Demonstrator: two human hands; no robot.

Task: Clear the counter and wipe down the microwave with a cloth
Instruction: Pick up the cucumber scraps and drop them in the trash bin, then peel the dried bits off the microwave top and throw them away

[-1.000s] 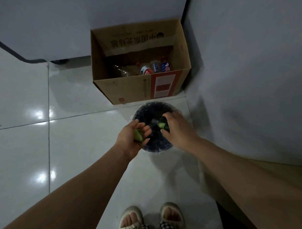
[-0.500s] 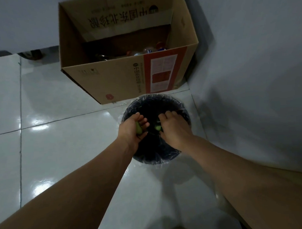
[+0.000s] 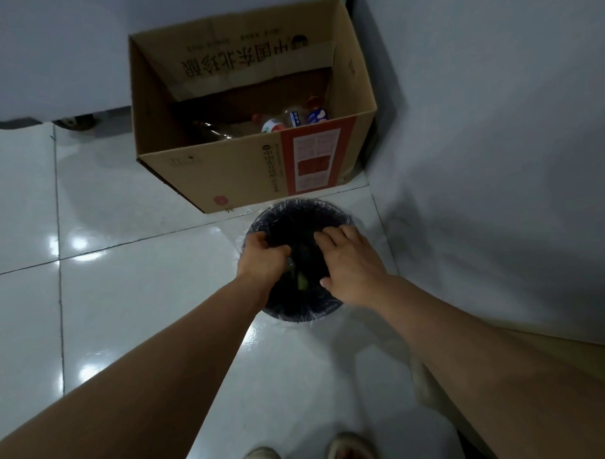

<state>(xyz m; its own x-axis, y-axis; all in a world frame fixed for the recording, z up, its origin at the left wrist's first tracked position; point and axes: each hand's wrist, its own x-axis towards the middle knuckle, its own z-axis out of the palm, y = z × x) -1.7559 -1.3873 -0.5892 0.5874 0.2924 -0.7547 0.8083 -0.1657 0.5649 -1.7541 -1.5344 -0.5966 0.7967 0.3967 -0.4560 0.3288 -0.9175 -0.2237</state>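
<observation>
Both hands were over the mouth of the waste bin point(image 3: 295, 209). I saw the left hand point(image 3: 262, 258) with its fingers curled downward into the bin; whether it grasped anything could not be determined. I saw the right hand point(image 3: 350, 262) released, fingers spread flat, holding nothing. A green scrap point(image 3: 302, 281) lay inside the bin between the two hands. The bin carried a dark liner and stood on the white tiled floor point(image 3: 125, 297), close to a wall. Just behind it stood an open cardboard box point(image 3: 237, 173) containing bottles point(image 3: 273, 124). Two sandalled feet point(image 3: 350, 452) appeared at the lower edge.
</observation>
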